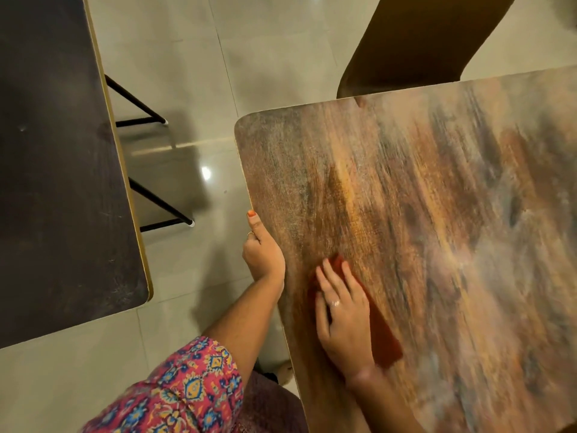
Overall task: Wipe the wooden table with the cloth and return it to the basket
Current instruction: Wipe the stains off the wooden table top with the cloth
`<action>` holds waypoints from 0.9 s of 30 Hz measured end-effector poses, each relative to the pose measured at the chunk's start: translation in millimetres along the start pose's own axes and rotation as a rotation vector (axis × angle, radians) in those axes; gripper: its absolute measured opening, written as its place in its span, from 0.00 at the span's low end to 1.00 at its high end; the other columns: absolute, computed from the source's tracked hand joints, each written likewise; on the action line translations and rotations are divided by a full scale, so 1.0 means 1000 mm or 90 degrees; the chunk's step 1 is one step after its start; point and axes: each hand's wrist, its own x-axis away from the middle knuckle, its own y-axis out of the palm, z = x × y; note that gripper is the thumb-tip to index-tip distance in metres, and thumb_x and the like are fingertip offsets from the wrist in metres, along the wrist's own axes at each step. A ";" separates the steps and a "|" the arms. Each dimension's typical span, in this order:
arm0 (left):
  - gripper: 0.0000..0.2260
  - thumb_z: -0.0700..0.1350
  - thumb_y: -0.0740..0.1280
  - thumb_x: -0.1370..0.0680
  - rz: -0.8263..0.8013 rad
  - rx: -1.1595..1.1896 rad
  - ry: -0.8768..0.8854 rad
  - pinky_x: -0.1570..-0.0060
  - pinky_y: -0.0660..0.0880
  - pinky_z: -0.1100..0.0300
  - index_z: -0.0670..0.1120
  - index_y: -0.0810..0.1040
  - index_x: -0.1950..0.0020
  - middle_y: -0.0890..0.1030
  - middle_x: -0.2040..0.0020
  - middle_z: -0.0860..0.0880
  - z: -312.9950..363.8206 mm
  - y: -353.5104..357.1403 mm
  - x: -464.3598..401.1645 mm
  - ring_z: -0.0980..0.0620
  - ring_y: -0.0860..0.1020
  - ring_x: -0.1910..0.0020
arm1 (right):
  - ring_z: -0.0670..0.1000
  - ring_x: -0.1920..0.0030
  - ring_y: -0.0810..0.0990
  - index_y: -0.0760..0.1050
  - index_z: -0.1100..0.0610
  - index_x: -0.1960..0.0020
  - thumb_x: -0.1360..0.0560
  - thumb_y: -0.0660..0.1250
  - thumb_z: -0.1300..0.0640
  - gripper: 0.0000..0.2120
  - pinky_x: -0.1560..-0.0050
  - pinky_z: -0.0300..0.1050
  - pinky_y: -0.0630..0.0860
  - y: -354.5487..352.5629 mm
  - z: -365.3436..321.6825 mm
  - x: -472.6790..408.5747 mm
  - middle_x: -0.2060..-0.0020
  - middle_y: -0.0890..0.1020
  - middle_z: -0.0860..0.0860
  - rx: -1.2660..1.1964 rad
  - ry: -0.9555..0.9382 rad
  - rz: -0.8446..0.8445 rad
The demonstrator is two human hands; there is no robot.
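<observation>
The wooden table (421,214) fills the right half of the view, its top streaked brown, orange and grey. A red-orange cloth (382,332) lies flat on it near the left edge. My right hand (342,314) presses down on the cloth with fingers spread, a ring on one finger. My left hand (262,248) grips the table's left edge, thumb on top and fingers curled under. No basket is in view.
A dark table (62,170) with a pale edge and black metal legs stands on the left. Glossy tiled floor (193,98) runs between the two tables. A brown chair back (415,42) stands behind the wooden table's far edge.
</observation>
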 end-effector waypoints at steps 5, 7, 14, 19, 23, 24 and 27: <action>0.29 0.64 0.48 0.21 -0.008 0.004 0.004 0.65 0.68 0.53 0.46 0.66 0.72 0.69 0.73 0.49 -0.001 0.000 -0.002 0.45 0.70 0.68 | 0.51 0.23 0.58 0.63 0.48 0.25 0.20 0.55 0.50 0.23 0.31 0.50 0.63 0.000 0.017 0.039 0.25 0.63 0.45 0.055 -0.093 -0.071; 0.30 0.65 0.48 0.21 -0.011 0.006 0.002 0.64 0.70 0.52 0.45 0.67 0.72 0.70 0.73 0.47 0.000 0.001 -0.002 0.43 0.72 0.67 | 0.51 0.23 0.57 0.64 0.49 0.26 0.20 0.56 0.50 0.23 0.31 0.51 0.63 -0.003 0.018 0.001 0.25 0.64 0.46 0.051 -0.126 -0.074; 0.33 0.64 0.49 0.20 0.006 0.031 -0.024 0.55 0.74 0.45 0.35 0.68 0.65 0.77 0.56 0.32 0.002 -0.003 0.001 0.32 0.76 0.53 | 0.55 0.26 0.62 0.70 0.55 0.29 0.20 0.57 0.54 0.20 0.28 0.54 0.61 -0.021 0.033 -0.203 0.29 0.71 0.51 0.019 -0.029 0.011; 0.35 0.64 0.48 0.20 -0.018 0.039 -0.029 0.49 0.75 0.43 0.33 0.75 0.58 0.79 0.53 0.32 0.003 -0.005 0.001 0.35 0.77 0.51 | 0.54 0.24 0.58 0.68 0.55 0.27 0.19 0.56 0.55 0.20 0.25 0.53 0.55 -0.019 0.024 -0.216 0.28 0.69 0.50 0.002 0.039 0.045; 0.31 0.64 0.48 0.20 0.001 0.026 -0.022 0.53 0.75 0.46 0.40 0.70 0.68 0.78 0.62 0.36 0.005 -0.004 0.002 0.36 0.77 0.56 | 0.54 0.24 0.60 0.69 0.55 0.28 0.20 0.57 0.52 0.21 0.26 0.55 0.59 -0.004 0.007 -0.099 0.28 0.70 0.50 -0.003 -0.072 -0.023; 0.31 0.64 0.48 0.20 0.009 0.020 -0.020 0.53 0.74 0.46 0.41 0.69 0.69 0.78 0.63 0.36 0.005 -0.003 0.001 0.36 0.77 0.56 | 0.53 0.24 0.59 0.69 0.54 0.28 0.19 0.57 0.51 0.21 0.27 0.54 0.59 -0.001 0.005 -0.067 0.28 0.69 0.48 0.004 -0.105 -0.051; 0.31 0.65 0.47 0.21 0.007 0.015 -0.019 0.53 0.75 0.47 0.42 0.71 0.67 0.79 0.62 0.38 0.004 -0.003 0.002 0.37 0.77 0.56 | 0.51 0.24 0.58 0.68 0.51 0.28 0.19 0.55 0.49 0.21 0.26 0.51 0.58 0.001 0.008 -0.011 0.27 0.67 0.45 0.028 -0.169 -0.109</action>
